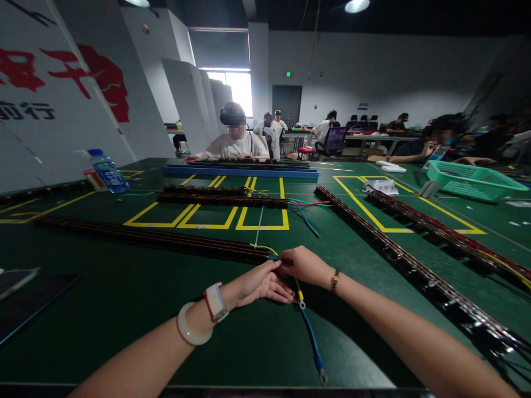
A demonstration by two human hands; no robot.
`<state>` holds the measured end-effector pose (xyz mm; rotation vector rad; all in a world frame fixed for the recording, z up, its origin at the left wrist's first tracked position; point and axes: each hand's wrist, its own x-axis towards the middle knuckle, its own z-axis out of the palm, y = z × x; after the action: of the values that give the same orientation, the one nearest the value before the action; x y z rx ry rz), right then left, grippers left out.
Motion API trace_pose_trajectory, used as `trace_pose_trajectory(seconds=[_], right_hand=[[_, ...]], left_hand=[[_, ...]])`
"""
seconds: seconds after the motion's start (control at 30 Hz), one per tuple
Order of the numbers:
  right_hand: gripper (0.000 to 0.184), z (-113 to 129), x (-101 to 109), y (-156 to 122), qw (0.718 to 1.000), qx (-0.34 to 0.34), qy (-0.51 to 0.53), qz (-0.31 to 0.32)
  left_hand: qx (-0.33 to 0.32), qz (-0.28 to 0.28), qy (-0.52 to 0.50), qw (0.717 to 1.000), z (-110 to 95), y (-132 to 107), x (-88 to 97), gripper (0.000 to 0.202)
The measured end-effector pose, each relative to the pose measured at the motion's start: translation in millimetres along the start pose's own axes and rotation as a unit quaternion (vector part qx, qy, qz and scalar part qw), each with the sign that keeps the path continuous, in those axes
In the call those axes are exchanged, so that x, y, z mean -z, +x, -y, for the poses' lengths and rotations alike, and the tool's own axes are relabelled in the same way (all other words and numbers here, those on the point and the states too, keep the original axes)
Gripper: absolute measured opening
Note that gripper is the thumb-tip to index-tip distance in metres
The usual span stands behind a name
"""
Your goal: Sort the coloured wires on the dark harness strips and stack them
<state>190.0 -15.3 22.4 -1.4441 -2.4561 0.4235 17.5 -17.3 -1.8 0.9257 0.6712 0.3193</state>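
Observation:
A long dark rail assembly [166,237] lies across the green table, and wires come out of its right end. At that end my left hand [265,284] holds the wires between thumb and forefinger, its other fingers loosely stretched. My right hand [305,265] pinches at the same spot, touching the left; its fingertips are partly hidden. Below the hands hang a blue wire [310,331] with a ring terminal near the table's front edge, and a shorter yellow wire [300,296], also ending in a ring terminal. A white cable tie [259,226] sticks up beside the rail end.
Two more long rails [398,254] [448,226] run diagonally on the right. A shorter rail [224,199] with loose wires lies ahead inside yellow tape outlines. Behind are a green basket [473,187], a bottle [108,171] and a person [234,141] across the table. A dark flat panel [37,304] sits left.

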Motion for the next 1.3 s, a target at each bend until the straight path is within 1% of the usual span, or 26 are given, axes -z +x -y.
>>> trace_pose_trajectory(seconds=[0.07, 0.13, 0.23, 0.3, 0.37, 0.43, 0.5, 0.57, 0.63, 0.73, 0.77, 0.9, 1.0, 1.2, 1.3], right_hand=[[0.021, 4.9, -0.8, -1.5, 1.0, 0.0, -0.03, 0.001], [0.021, 10.5, -1.1, -3.4, 0.998, 0.0, -0.069, 0.003], [0.023, 18.2, 0.6, -7.2, 0.994, 0.016, -0.112, 0.004], [0.023, 20.9, 3.9, -9.8, 0.993, 0.03, -0.112, 0.013], [0.023, 20.4, 9.5, -11.4, 0.995, 0.034, -0.093, 0.031], [0.021, 15.9, 17.2, -11.2, 0.996, 0.027, -0.063, 0.051], [0.018, 7.2, 25.7, -9.1, 0.998, 0.009, -0.03, 0.057], [0.017, -4.8, 32.3, -5.1, 0.999, -0.012, 0.003, 0.041], [0.016, -18.2, 34.0, -0.4, 1.0, -0.026, 0.014, 0.001], [0.012, -36.0, 25.4, 6.9, 0.996, -0.018, -0.031, -0.078], [0.013, -40.5, 20.5, 9.2, 0.994, -0.013, -0.056, -0.094], [0.019, -50.9, 3.9, 17.1, 0.984, 0.006, -0.15, -0.097], [0.02, -53.9, -0.5, 20.7, 0.975, 0.022, -0.194, -0.102], [0.023, -53.1, -4.6, 22.3, 0.978, 0.039, -0.18, -0.101], [0.024, -54.8, -3.9, 16.3, 0.985, 0.041, -0.128, -0.109]], left_hand=[[-0.005, 0.003, 0.002, 1.0, 0.3, -0.1, -1.3, 0.065], [-0.021, -0.004, 0.004, 1.0, 2.0, 0.6, -1.7, 0.064], [-0.059, -0.017, -0.022, 0.998, 5.7, 3.0, -0.4, 0.049], [-0.081, -0.024, -0.057, 0.995, 6.9, 4.5, 1.2, 0.04], [-0.089, -0.032, -0.087, 0.992, 6.2, 5.0, 2.7, 0.033], [-0.079, -0.038, -0.102, 0.991, 4.3, 4.6, 4.3, 0.03], [-0.063, -0.048, -0.105, 0.991, 2.6, 4.0, 6.1, 0.028], [-0.049, -0.058, -0.096, 0.992, 1.7, 3.7, 8.3, 0.028], [-0.034, -0.056, -0.077, 0.995, 1.4, 3.8, 10.4, 0.028], [-0.022, -0.058, -0.045, 0.997, 1.1, 3.7, 11.4, 0.028], [-0.023, -0.063, -0.037, 0.997, 0.9, 3.4, 11.0, 0.028], [-0.034, -0.077, -0.017, 0.996, 0.3, 2.1, 7.6, 0.027], [-0.038, -0.067, -0.007, 0.997, 1.2, 2.2, 6.4, 0.028], [-0.067, -0.04, 0.041, 0.996, 4.3, 2.8, 6.4, 0.033], [-0.072, -0.03, 0.059, 0.995, 4.9, 2.7, 6.9, 0.035]])
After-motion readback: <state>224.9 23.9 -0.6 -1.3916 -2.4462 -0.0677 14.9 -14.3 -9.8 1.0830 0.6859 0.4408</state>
